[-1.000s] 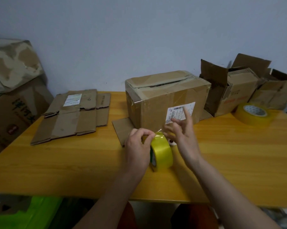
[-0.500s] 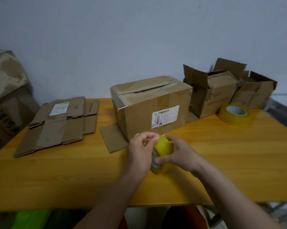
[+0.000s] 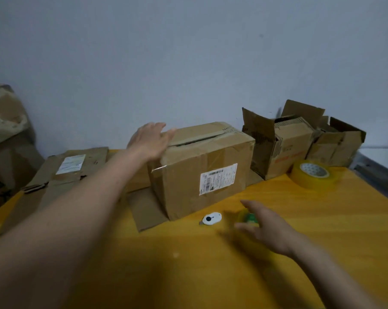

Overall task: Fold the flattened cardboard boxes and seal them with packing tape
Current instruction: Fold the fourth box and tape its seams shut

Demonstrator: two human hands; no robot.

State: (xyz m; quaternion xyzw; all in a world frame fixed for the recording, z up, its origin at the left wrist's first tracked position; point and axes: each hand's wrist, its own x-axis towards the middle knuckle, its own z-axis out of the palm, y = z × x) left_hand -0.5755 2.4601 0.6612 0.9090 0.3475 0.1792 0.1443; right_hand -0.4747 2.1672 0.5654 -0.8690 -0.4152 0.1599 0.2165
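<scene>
While the right hand point(image 3: 267, 228) is hovering low in the lower right of the frame, its fingers point(image 3: 247, 204) are spreading loosely around a small tape roll point(image 3: 247, 217), which is too blurred to show whether they are actually gripping it or only just beside it. A little to the left, a small white cutter point(image 3: 211, 218) is lying on the yellow desk point(image 3: 188, 264), apart from the hand. Behind it, in the middle of the frame, the folded cardboard box point(image 3: 202, 170) is standing on the desk with its top seam gaping slightly. The left hand point(image 3: 150, 139) is reaching over the box's upper left corner, its fingers straight and relaxed, resting on or just above the top flap; contact is hard to confirm. Judging by its creased, reused walls, the box is probably light and a bit floppy, so pressing the flaps flat from above and steadying it at a corner looks sensible. Farther left, flattened boxes point(image 3: 65, 172) are lying in a stack. At the far right, a large tape roll point(image 3: 312, 175) is sitting in front of two open boxes point(image 3: 284, 146).
</scene>
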